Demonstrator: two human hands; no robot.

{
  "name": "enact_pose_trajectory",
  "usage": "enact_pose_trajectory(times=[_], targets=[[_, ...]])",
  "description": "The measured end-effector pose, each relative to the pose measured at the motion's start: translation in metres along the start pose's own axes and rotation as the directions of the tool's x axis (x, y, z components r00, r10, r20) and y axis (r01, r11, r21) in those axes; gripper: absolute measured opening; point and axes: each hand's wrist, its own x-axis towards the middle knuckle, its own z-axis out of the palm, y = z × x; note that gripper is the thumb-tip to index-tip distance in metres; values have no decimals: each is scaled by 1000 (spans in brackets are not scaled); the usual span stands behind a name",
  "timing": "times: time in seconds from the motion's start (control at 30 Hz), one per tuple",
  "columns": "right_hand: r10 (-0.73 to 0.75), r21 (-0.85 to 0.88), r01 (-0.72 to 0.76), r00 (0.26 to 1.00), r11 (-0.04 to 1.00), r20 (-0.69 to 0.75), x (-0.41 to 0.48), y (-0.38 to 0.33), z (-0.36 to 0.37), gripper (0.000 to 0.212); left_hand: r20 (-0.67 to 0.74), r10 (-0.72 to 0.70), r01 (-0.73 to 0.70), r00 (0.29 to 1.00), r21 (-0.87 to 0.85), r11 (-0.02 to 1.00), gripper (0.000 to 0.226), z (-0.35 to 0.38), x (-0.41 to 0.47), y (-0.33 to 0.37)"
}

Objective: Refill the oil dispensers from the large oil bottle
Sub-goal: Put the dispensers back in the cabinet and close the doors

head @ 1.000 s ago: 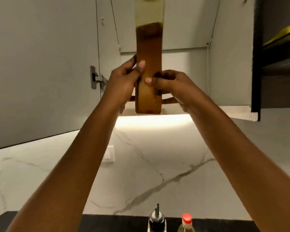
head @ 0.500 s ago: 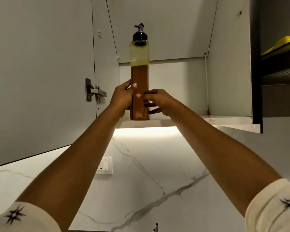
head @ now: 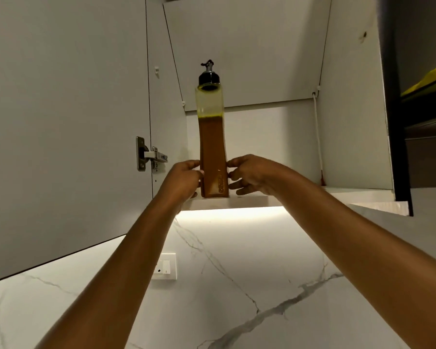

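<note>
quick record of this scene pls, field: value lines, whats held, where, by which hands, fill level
setting: open wall cabinet above a marble backsplash
object: tall clear oil dispenser with black pour cap
contents: brown oil, filled to well over half, clear band above
pose: upright, base at the front edge of the cabinet shelf
left hand: fingers against the dispenser's left side, low down
right hand: fingers against its right side, low down
cabinet door: swung open at left, hinge visible
wall switch: below the cabinet
</note>
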Motion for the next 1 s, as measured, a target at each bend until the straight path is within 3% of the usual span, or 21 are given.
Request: enact_pose_trajectory(times=[0.13,0.43,0.77,1.0], targets=[[7,37,-8,1000,999,7,15,2,15,52,-13,-43,44,999,24,999,35,4,12,0],[82,113,-95,991,989,109,58,-2,42,53,-126,-370,357,920,-111,927,37,-17,57,-7],[130,89,-141,984,986,120,75,-7,56,60,-250,-392,369,885,-133,920,42,-13,77,-16],[119,89,-124,991,988,57,56,-6,55,47,-213,-350,354,912,-19,935,38,-15,58,-9]])
